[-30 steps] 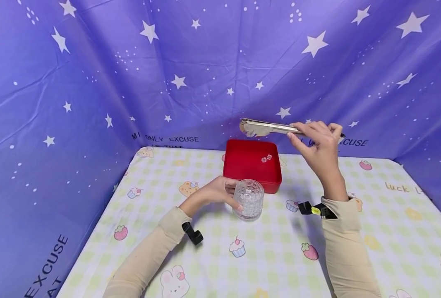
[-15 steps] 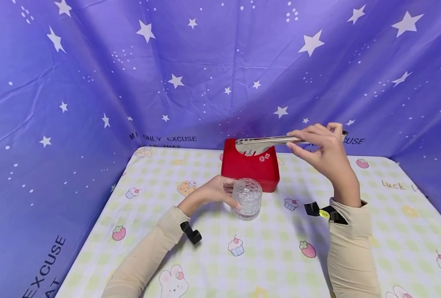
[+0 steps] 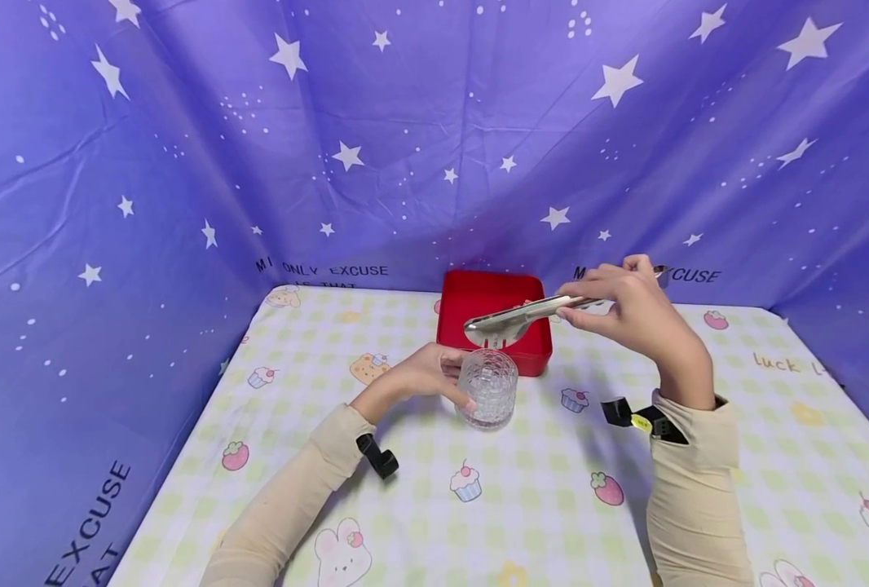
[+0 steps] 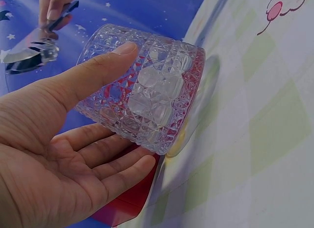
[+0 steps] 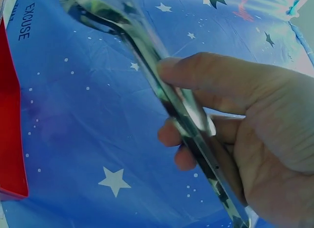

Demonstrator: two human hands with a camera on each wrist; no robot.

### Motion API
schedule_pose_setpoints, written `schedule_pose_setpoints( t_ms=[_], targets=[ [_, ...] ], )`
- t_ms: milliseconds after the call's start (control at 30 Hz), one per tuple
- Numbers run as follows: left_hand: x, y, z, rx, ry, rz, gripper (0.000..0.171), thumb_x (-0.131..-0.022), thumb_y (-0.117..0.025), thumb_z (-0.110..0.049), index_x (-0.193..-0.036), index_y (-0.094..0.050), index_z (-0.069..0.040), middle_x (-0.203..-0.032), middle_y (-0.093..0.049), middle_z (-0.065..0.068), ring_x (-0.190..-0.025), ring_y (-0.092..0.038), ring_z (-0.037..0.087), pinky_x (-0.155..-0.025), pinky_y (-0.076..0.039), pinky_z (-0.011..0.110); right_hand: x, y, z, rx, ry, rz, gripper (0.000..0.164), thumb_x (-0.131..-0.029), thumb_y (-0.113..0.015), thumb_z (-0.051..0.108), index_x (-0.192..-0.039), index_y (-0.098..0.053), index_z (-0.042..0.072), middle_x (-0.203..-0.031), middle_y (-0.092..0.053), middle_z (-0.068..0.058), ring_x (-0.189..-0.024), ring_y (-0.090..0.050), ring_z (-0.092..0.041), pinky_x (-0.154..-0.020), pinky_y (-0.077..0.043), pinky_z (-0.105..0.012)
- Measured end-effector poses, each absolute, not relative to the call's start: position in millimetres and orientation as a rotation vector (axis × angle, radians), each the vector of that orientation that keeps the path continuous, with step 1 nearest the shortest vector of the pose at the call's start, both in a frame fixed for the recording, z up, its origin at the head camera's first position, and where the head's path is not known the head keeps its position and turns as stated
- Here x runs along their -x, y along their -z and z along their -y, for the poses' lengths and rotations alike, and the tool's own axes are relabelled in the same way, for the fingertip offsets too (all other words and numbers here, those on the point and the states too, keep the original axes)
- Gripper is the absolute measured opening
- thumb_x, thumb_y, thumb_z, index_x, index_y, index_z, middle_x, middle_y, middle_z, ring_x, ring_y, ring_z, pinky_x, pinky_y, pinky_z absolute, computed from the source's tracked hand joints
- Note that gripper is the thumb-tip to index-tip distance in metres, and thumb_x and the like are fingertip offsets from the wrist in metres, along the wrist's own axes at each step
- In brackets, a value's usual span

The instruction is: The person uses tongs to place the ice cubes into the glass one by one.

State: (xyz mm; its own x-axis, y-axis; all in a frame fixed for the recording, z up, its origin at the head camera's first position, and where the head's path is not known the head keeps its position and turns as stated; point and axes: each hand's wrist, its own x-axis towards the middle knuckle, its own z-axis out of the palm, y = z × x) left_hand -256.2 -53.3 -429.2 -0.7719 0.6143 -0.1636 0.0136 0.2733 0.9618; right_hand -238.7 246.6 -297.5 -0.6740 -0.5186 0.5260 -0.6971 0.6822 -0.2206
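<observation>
My left hand (image 3: 423, 372) holds a clear textured glass (image 3: 491, 395) standing on the table, thumb on one side and fingers on the other. Rounded clear lumps (image 4: 152, 98) show through its wall in the left wrist view. High on the right, my right hand (image 3: 628, 306) pinches metal serving tongs (image 3: 506, 320) between thumb and fingers. The tongs slant down to the left, their toothed head just behind and above the glass rim, overlapping the box. I cannot tell whether the tongs' head holds a piece.
Behind the glass sits an open red box (image 3: 531, 364), with small clear pieces inside mostly hidden by the tongs. A checked cloth (image 3: 405, 497) covers the table. Purple star-printed fabric (image 3: 405, 106) hangs at the back and sides.
The tongs in my right hand have come down and tilted, from above the back of the box to close behind the glass rim. My left hand and the glass have stayed put.
</observation>
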Motion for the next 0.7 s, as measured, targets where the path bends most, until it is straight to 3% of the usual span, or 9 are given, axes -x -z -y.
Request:
schedule_pose_setpoints(
  t_ms=[267, 700],
  targets=[
    [256, 429, 53, -0.565, -1.495, -2.069, 0.072, -0.072, -0.089, -0.001, -0.138, -0.062, -0.004, -0.138, -0.067, 0.011, -0.125, -0.065, 0.023, -0.105, -0.055, 0.029, 241, 301, -241, -0.936, -0.566, 2.617, 0.022, -0.08, -0.086, 0.011, -0.101, -0.082, 0.009, -0.09, -0.077, -0.006, -0.083, -0.064, -0.021, -0.083, -0.025, -0.041],
    [258, 431, 53, -0.572, -1.521, -2.052, 0.062, -0.071, -0.09, -0.001, -0.129, -0.068, -0.003, -0.125, -0.073, 0.011, -0.115, -0.069, 0.018, -0.101, -0.057, 0.027, 245, 303, -236, -0.92, -0.545, 2.753, 0.024, -0.083, -0.085, 0.02, -0.105, -0.082, 0.011, -0.096, -0.078, -0.007, -0.09, -0.065, -0.024, -0.082, -0.025, -0.04]
  ],
)
